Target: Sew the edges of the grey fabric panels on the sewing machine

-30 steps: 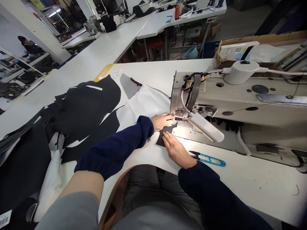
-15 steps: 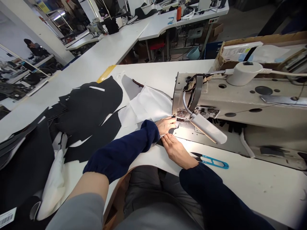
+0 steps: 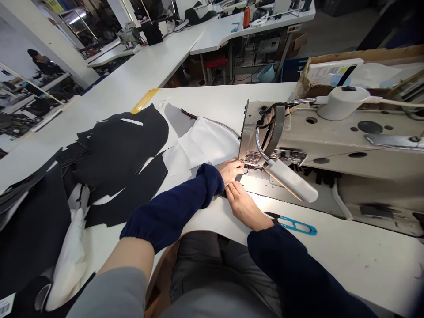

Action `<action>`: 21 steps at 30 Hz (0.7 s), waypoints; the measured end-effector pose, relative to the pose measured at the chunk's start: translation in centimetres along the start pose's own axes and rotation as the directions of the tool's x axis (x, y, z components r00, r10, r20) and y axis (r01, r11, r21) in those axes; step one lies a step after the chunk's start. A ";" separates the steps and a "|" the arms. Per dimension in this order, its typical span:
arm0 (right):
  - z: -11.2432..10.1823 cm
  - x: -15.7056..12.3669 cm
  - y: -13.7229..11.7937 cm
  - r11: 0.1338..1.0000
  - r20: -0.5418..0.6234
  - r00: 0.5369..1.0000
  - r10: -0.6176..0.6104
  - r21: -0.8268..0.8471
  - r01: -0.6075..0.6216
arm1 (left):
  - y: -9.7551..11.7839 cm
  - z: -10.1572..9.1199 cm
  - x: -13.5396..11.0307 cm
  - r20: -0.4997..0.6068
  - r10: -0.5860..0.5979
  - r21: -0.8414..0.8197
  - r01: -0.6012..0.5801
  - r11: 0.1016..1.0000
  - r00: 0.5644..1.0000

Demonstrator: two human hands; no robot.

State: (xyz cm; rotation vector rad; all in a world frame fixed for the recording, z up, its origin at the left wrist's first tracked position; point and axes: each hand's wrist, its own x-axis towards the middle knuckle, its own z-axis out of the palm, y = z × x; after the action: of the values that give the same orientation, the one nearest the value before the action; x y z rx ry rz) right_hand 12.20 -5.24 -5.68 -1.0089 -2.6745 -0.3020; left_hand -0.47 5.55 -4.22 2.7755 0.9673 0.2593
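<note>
My left hand (image 3: 232, 169) rests at the needle of the grey sewing machine (image 3: 331, 141), fingers curled onto a small black fabric piece (image 3: 239, 178). My right hand (image 3: 245, 206) lies flat just in front of it, fingers stretched toward the same piece, pressing it on the machine bed. Most of the fabric piece is hidden under both hands. A white gooseneck lamp (image 3: 291, 180) lights the spot.
Blue thread snips (image 3: 293, 224) lie on the white table (image 3: 347, 251) right of my right hand. Black cut fabric pieces (image 3: 119, 150) and white pieces (image 3: 202, 143) are spread to the left. A cardboard box (image 3: 347, 66) stands behind the machine. Other tables fill the back.
The black piece has slid further under the machine's needle; less of it shows. Both hands have moved with it toward the machine.
</note>
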 end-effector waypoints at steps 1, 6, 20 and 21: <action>0.0 0.0 0.0 1.000 0.007 1.000 0.002 0.007 -0.002 | -0.1 0.0 0.0 -0.004 -0.008 -0.015 0.008 1.000 1.000; 0.4 -0.2 0.2 0.990 0.007 0.999 0.036 0.137 -0.037 | -0.4 -0.3 -0.6 -0.028 0.053 -0.029 -0.054 0.998 0.998; 0.8 -1.0 0.2 0.981 -0.043 0.998 0.055 0.190 -0.046 | -0.1 0.4 -1.8 -0.246 -0.101 -0.104 0.077 0.992 0.964; 0.8 -1.0 0.3 0.978 -0.031 0.998 0.058 0.202 -0.050 | 0.0 0.3 -1.8 -0.246 -0.154 -0.088 0.136 0.987 0.957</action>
State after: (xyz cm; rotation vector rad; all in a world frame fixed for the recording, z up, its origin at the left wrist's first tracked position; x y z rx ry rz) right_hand 12.99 -5.46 -6.75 -1.0010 -2.5766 -0.0376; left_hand -1.80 4.32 -4.72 2.6345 1.1891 0.6237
